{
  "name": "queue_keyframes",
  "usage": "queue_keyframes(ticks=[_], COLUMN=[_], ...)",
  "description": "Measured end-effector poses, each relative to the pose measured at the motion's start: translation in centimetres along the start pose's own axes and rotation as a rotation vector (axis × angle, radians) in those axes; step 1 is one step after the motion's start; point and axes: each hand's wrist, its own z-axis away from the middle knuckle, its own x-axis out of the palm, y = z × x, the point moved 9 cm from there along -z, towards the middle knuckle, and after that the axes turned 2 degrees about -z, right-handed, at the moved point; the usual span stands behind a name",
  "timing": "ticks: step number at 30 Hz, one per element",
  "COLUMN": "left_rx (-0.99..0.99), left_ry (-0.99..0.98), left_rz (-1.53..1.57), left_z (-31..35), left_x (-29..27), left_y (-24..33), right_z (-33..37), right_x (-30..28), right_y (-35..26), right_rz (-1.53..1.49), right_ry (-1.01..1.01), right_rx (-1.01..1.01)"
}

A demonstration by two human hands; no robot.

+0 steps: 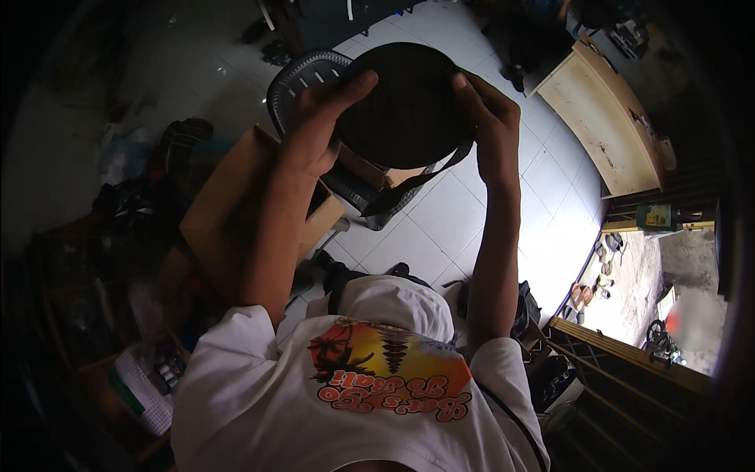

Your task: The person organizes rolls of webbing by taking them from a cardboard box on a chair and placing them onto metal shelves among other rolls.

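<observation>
Out in front of me I hold up a large, dark round roll of flat band (403, 106), its flat face toward me. A loose end of the band hangs from its lower right side and curves down to the left. My left hand (321, 118) grips the left rim, thumb on the near face. Opposite it, my right hand (491, 114) clasps the right rim, its thumb also over the edge. Most of the fingers behind the roll are hidden. Poor light hides the detail of the roll's face.
Behind the roll stands a black plastic chair (303, 75) with something cardboard on its seat. An open cardboard box (228, 200) is left of it. A light wooden table (602, 118) stands far right. Shoes (580, 296) lie by the bright doorway at right.
</observation>
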Motion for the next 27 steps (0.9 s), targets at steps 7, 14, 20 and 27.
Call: queue_keyframes(ticks=[7,14,20,27], left_rx=[0.205,-0.196,-0.255,-0.072], left_ry=[0.255,-0.393,-0.415,0.029], left_rz=[0.155,-0.102,-0.318,0.108], left_z=[-0.3,-7.0,-14.5,-28.9], left_x=[14.6,25.0,31.3,36.3], left_y=[-8.4,-13.8,-18.1,-21.4], right_z=[2.3,0.2,-6.5,-19.8], right_x=[-13.3,-26.0,-31.9,-40.0], right_y=[-1.8,-0.3,2.1,3.7], right_rz=[-0.026,0.060,0.121,0.042], right_ry=[0.413,0.164,0.064,0.433], right_rx=[-0.357,-0.073,0.002,-0.141])
